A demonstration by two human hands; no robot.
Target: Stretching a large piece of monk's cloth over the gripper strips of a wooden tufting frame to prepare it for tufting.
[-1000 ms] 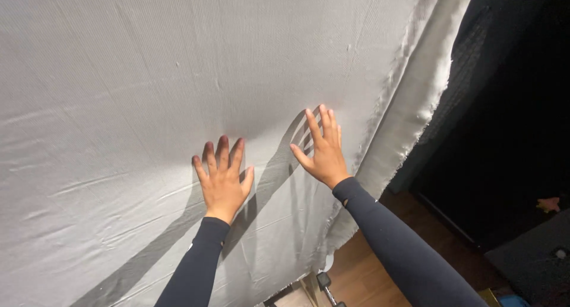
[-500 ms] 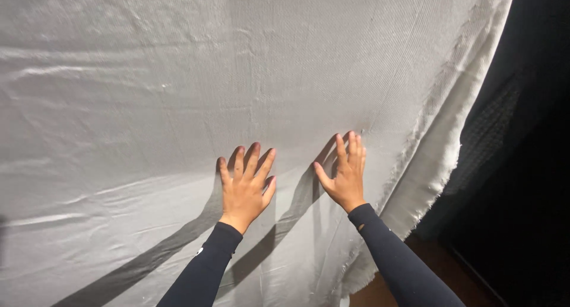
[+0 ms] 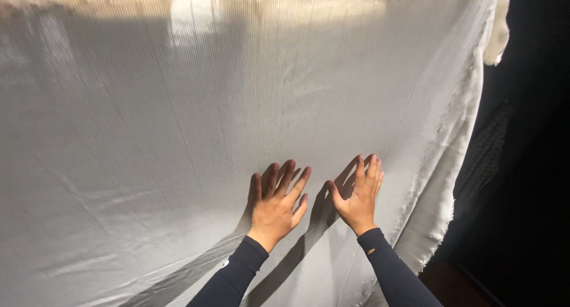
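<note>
— While both palms press flat against it, where does the cloth (image 3: 237,117) hang?

— Upright, filling nearly the whole view, a big pale grey-white sheet with light glowing through along its top. Its frayed right edge (image 3: 457,182) runs down beside a dark background.

— And the left hand (image 3: 276,206)?

— Spread wide, fingers apart and pointing up, palm on the fabric low in the middle. It grips nothing.

— The right hand (image 3: 358,197)?

— Just beside the left, nearer the frayed edge, also splayed flat on the cloth and holding nothing. Both arms wear dark sleeves (image 3: 392,271).

— Any creases?

— Long folds run across the lower left part of the sheet, and each hand throws a shadow on the cloth to its left.
</note>
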